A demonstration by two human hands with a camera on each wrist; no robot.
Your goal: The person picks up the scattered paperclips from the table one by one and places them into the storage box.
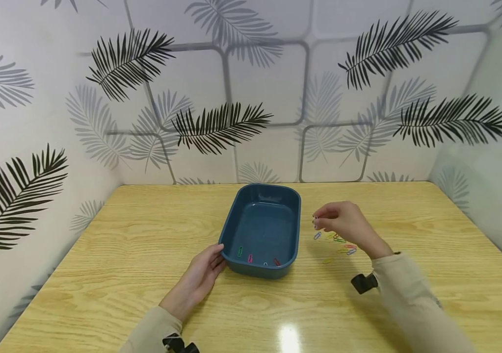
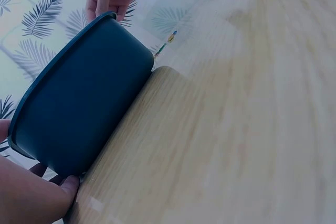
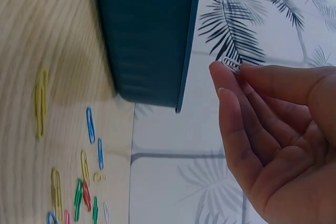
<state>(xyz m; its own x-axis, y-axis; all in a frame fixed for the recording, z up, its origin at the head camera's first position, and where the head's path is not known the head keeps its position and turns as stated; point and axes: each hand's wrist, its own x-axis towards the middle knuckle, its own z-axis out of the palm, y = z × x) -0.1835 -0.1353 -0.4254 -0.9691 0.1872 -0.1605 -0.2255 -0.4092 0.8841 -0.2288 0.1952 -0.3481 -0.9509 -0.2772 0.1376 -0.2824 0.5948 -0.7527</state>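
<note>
A dark blue plastic tray (image 1: 263, 226) stands on the table, its near-left corner held by my left hand (image 1: 199, 275), thumb on the rim and fingers underneath the side. Along the tray's near end lie a green paper clip (image 1: 239, 251), a pink paper clip (image 1: 250, 258), a small white one and a dark red paper clip (image 1: 277, 262). Right of the tray, above the table, my right hand (image 1: 345, 226) pinches a white paper clip (image 3: 231, 64) between thumb and forefinger. Below that hand are several loose coloured paper clips, among them a blue one (image 3: 90, 125) and a yellow one (image 3: 41, 102).
The wooden table (image 1: 145, 220) reaches back to a wall (image 1: 268, 88) with a leaf pattern. Black wrist cameras sit on both sleeves, the right camera (image 1: 364, 283) close over the tabletop.
</note>
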